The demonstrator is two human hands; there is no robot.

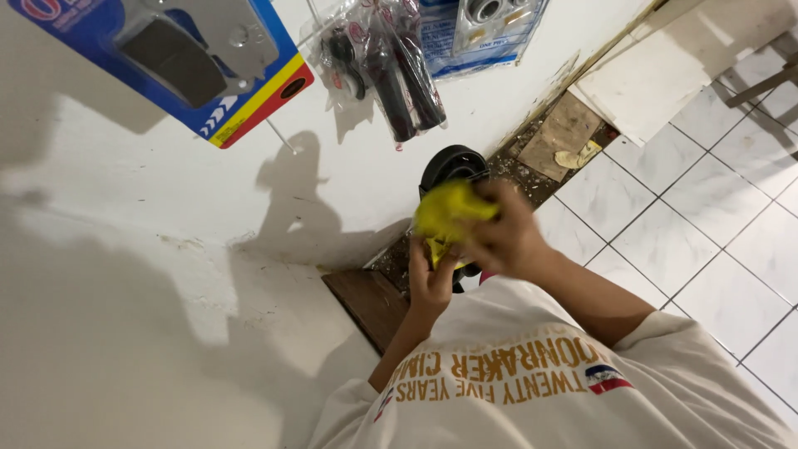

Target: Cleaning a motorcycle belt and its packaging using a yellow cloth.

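I see a white wall (166, 249) filling most of the view, and I place everything from it. The tiled floor (715, 249) meets its foot. Hanging on the wall are a blue card pack (191, 58) and, beside it, a clear bag of black grips (391, 66). A black round part (453, 166) sits close to the wall's foot, above a dark wooden board (366, 303). My right hand (507, 237) is bunched tight around a yellow cloth (445, 212), pressing it on the black part. My left hand (432, 283) curls just under the cloth, touching its lower edge; I cannot tell whether it grips the part.
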